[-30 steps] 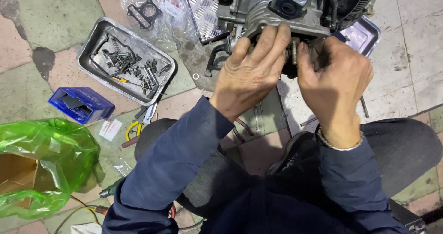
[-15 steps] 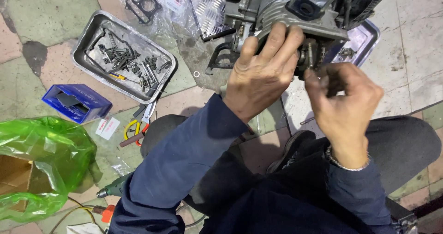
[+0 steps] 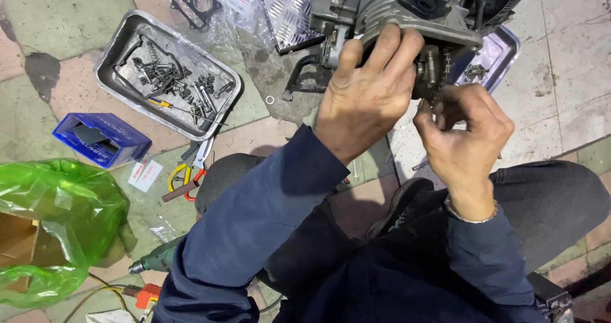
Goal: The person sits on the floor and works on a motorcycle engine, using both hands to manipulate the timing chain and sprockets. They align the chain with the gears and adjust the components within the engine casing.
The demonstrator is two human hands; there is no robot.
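Left hand (image 3: 369, 100) fingers spread flat on the engine (image 3: 407, 8); right hand (image 3: 464, 135) fingers pinch the chain (image 3: 438, 75), now slightly lower than before.

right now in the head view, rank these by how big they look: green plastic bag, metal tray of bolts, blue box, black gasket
1. green plastic bag, partly cut off by the frame edge
2. metal tray of bolts
3. blue box
4. black gasket, smallest

The gasket lies farthest from the camera, but the gap to the blue box looks clear.
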